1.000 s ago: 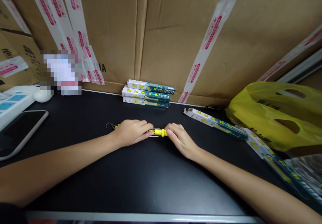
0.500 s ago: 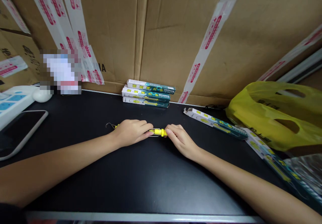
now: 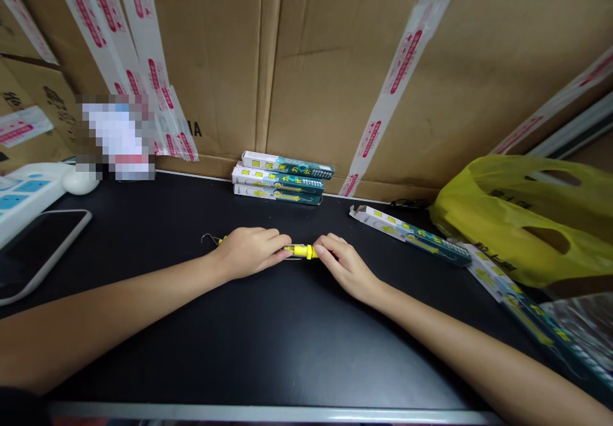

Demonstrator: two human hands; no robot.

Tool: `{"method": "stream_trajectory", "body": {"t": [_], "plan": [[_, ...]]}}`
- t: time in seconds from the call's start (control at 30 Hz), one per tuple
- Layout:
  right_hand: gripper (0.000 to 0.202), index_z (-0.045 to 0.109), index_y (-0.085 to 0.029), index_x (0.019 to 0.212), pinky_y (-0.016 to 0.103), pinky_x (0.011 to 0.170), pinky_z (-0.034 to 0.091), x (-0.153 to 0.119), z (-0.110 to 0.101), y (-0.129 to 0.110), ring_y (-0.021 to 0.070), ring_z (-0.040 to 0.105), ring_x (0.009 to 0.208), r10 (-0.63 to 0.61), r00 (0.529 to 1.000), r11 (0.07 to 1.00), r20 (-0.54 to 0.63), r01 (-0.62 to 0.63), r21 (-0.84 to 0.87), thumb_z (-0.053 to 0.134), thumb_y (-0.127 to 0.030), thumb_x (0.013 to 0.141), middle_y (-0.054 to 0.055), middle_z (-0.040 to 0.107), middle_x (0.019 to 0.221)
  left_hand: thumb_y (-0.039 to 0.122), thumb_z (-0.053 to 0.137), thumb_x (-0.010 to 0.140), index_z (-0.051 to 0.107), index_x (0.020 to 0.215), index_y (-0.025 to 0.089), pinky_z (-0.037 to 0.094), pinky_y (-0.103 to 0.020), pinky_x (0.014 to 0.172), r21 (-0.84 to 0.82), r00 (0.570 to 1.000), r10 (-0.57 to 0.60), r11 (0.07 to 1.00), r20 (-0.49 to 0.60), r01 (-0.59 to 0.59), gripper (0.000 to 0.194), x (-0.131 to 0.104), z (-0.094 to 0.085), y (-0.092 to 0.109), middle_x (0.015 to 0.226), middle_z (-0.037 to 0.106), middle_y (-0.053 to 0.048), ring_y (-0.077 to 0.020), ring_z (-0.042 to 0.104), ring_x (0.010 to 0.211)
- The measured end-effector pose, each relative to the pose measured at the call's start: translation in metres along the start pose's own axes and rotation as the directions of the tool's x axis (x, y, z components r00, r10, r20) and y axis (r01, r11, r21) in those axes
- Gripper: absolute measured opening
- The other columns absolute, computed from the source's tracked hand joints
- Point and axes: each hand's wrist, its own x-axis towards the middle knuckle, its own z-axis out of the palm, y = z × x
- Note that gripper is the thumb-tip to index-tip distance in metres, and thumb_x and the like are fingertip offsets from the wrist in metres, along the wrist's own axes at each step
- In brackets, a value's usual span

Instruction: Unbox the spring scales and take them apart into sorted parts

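Observation:
A yellow tubular spring scale (image 3: 301, 251) lies crosswise over the middle of the black tabletop (image 3: 287, 343), held between my two hands. My left hand (image 3: 249, 251) is closed around its body, which mostly hides the barrel. Past that wrist, a thin metal hook (image 3: 207, 237) sticks out to the left. At the other end, the fingers and thumb of my right hand (image 3: 345, 266) pinch the yellow tip, so the very end is covered. Between the hands show a yellow collar and thin wire rods.
Several printed slim boxes (image 3: 278, 183) are stacked at the back. An open slim box (image 3: 407, 234) and another box (image 3: 536, 311) lie right, beside a yellow plastic bag (image 3: 517, 215). On the left are a phone (image 3: 43, 253) and a power strip (image 3: 29, 190). Cardboard (image 3: 335, 62) stands behind.

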Motion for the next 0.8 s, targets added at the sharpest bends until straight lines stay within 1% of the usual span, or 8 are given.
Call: {"method": "stream_trajectory", "body": {"t": [0.1, 0.17, 0.27, 0.33, 0.43, 0.5, 0.63, 0.8], "plan": [[0.017, 0.049, -0.022, 0.088, 0.029, 0.068, 0.039, -0.0019, 0.002, 0.0021, 0.015, 0.047, 0.073, 0.02, 0.999, 0.988, -0.029, -0.016, 0.151, 0.041, -0.036, 0.095, 0.0, 0.05, 0.08, 0.039, 0.031, 0.099, 0.06, 0.099, 0.021, 0.036, -0.021, 0.055, 0.001, 1.0, -0.015, 1.0, -0.006, 0.015, 0.034, 0.0002, -0.0003, 0.0003, 0.077, 0.064, 0.001, -0.0123, 0.062, 0.071], [0.012, 0.046, -0.023, 0.094, 0.028, 0.068, 0.039, -0.0028, 0.0034, 0.0039, 0.0145, 0.047, 0.073, 0.015, 1.0, 0.972, -0.023, -0.01, 0.236, 0.046, -0.035, 0.093, 0.0, 0.05, 0.083, 0.039, 0.03, 0.099, 0.06, 0.098, 0.021, 0.036, -0.021, 0.055, 0.007, 1.0, -0.02, 1.0, -0.008, 0.02, 0.034, 0.0003, -0.0003, 0.0003, 0.076, 0.063, 0.002, -0.0123, 0.062, 0.07], [0.015, 0.042, -0.023, 0.099, 0.028, 0.07, 0.039, -0.0026, 0.0038, 0.0055, 0.0147, 0.047, 0.075, 0.002, 1.0, 0.955, -0.005, -0.001, 0.298, 0.049, -0.034, 0.092, 0.0, 0.052, 0.084, 0.039, 0.031, 0.099, 0.06, 0.098, 0.022, 0.036, -0.022, 0.055, 0.01, 1.0, -0.012, 1.0, -0.01, 0.012, 0.034, 0.0001, 0.0, -0.0001, 0.076, 0.063, 0.002, -0.0122, 0.062, 0.07], [0.014, 0.043, -0.023, 0.099, 0.029, 0.07, 0.039, -0.0016, 0.003, 0.0054, 0.0146, 0.048, 0.075, 0.016, 1.0, 0.957, 0.003, -0.016, 0.291, 0.044, -0.035, 0.094, 0.0, 0.052, 0.084, 0.039, 0.031, 0.099, 0.059, 0.099, 0.022, 0.037, -0.022, 0.056, 0.006, 1.0, -0.006, 1.0, -0.009, 0.006, 0.033, -0.0003, 0.0004, -0.0002, 0.077, 0.064, 0.002, -0.0122, 0.063, 0.072], [0.023, 0.048, -0.021, 0.086, 0.029, 0.071, 0.038, 0.0, 0.0012, 0.004, 0.0148, 0.048, 0.074, 0.017, 1.0, 0.978, 0.004, -0.017, 0.206, 0.035, -0.036, 0.097, 0.0, 0.05, 0.078, 0.039, 0.031, 0.099, 0.059, 0.1, 0.023, 0.037, -0.022, 0.056, 0.01, 1.0, -0.004, 1.0, -0.006, 0.004, 0.032, -0.0006, 0.001, -0.0002, 0.078, 0.064, 0.003, -0.0125, 0.063, 0.073], [0.025, 0.049, -0.021, 0.081, 0.029, 0.071, 0.037, 0.0003, 0.0009, 0.0033, 0.0146, 0.048, 0.074, 0.018, 1.0, 0.985, 0.002, -0.018, 0.17, 0.036, -0.036, 0.097, 0.0, 0.049, 0.077, 0.04, 0.032, 0.099, 0.059, 0.1, 0.023, 0.037, -0.023, 0.055, 0.017, 1.0, -0.008, 1.0, -0.006, 0.008, 0.032, -0.0005, 0.0011, -0.0002, 0.078, 0.064, 0.003, -0.0128, 0.063, 0.072], [0.013, 0.046, -0.022, 0.09, 0.027, 0.065, 0.037, -0.001, 0.0036, 0.0047, 0.0131, 0.046, 0.07, 0.056, 0.998, 0.974, -0.014, -0.051, 0.22, 0.044, -0.034, 0.094, -0.001, 0.049, 0.079, 0.04, 0.032, 0.098, 0.06, 0.098, 0.023, 0.036, -0.023, 0.055, 0.03, 0.999, -0.03, 0.999, -0.012, 0.03, 0.033, 0.0003, 0.0006, 0.0002, 0.076, 0.063, 0.003, -0.0129, 0.062, 0.07], [0.008, 0.042, -0.022, 0.091, 0.026, 0.064, 0.038, -0.0009, 0.0056, 0.0078, 0.0129, 0.047, 0.069, 0.051, 0.997, 0.969, -0.054, -0.037, 0.242, 0.047, -0.027, 0.09, -0.002, 0.049, 0.078, 0.039, 0.033, 0.098, 0.059, 0.099, 0.023, 0.036, -0.022, 0.056, 0.017, 0.999, -0.054, 0.998, -0.007, 0.054, 0.031, 0.0005, -0.0005, 0.001, 0.078, 0.063, 0.003, -0.0126, 0.062, 0.071]]}}
